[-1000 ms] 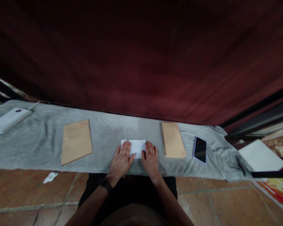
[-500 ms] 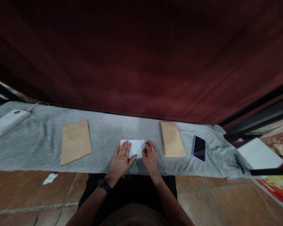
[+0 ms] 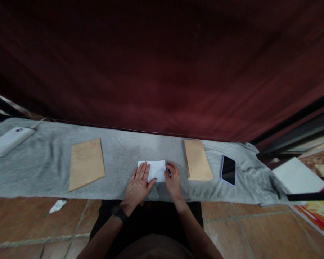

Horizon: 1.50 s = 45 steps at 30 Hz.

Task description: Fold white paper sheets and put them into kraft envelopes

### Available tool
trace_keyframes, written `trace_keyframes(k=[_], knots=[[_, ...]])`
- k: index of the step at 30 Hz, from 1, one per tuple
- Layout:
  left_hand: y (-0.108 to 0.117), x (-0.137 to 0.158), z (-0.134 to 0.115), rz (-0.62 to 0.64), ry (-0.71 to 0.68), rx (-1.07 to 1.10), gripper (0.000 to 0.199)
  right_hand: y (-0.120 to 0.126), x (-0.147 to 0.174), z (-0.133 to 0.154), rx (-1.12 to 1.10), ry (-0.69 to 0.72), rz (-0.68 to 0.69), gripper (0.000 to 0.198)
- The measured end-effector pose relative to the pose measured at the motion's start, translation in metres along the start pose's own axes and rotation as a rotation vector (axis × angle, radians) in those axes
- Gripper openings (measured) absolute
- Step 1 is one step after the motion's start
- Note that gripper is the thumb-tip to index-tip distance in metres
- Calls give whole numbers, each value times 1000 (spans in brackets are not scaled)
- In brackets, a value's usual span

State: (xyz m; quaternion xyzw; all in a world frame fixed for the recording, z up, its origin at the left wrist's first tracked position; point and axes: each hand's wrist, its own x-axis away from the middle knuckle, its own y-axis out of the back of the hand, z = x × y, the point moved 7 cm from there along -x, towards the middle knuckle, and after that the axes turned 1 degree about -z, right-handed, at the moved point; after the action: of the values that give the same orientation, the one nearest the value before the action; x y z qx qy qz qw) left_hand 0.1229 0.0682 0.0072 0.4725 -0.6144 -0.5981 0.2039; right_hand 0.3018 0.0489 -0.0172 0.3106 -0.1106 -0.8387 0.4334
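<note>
A white sheet of paper (image 3: 158,169), folded into a small rectangle, lies on the grey cloth in front of me. My left hand (image 3: 138,183) rests flat over its left part, fingers stretched out and thumb spread along the near edge. At the paper's right edge is my right hand (image 3: 173,180), its fingers bent and a gap showing between thumb and forefinger. Whether those fingertips touch the paper is too small to tell. Off to the left lies a brown envelope (image 3: 86,164); on the right sits a stack of brown envelopes (image 3: 198,160).
Grey cloth (image 3: 118,151) covers the narrow surface, with a dark red panel (image 3: 156,90) rising behind it. A phone (image 3: 228,170) lies at the right. At far left is a white device (image 3: 10,141) with a cable. Scrap paper (image 3: 57,205) lies on the tiled floor.
My right thumb and fingers have shifted very slightly to the right, away from the paper's edge. My left hand stays flat in the same place.
</note>
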Motion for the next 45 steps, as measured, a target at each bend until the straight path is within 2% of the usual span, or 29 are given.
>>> trace_keyframes(k=[7, 15, 20, 24, 32, 39, 41, 45], knots=[[0, 1, 0, 4, -13, -2, 65, 0, -2, 9, -5, 2, 40, 24], [2, 1, 0, -6, -10, 10, 63, -3, 1, 9, 39, -21, 49, 35], [0, 2, 1, -17, -9, 17, 62, 0, -2, 10, -16, -62, 82, 17], [1, 3, 2, -22, 3, 35, 62, 5, -2, 11, -155, -124, 79, 11], [7, 3, 12, -96, 122, 176, 60, 9, 1, 11, -324, -230, 31, 20], [29, 4, 13, -264, 293, 260, 41, 8, 6, 17, -472, -277, 27, 19], [31, 2, 12, -256, 320, 311, 35, 6, 8, 17, -488, -285, 40, 18], [26, -2, 4, -157, 300, 529, 29, 5, 11, 14, -500, -305, 34, 18]])
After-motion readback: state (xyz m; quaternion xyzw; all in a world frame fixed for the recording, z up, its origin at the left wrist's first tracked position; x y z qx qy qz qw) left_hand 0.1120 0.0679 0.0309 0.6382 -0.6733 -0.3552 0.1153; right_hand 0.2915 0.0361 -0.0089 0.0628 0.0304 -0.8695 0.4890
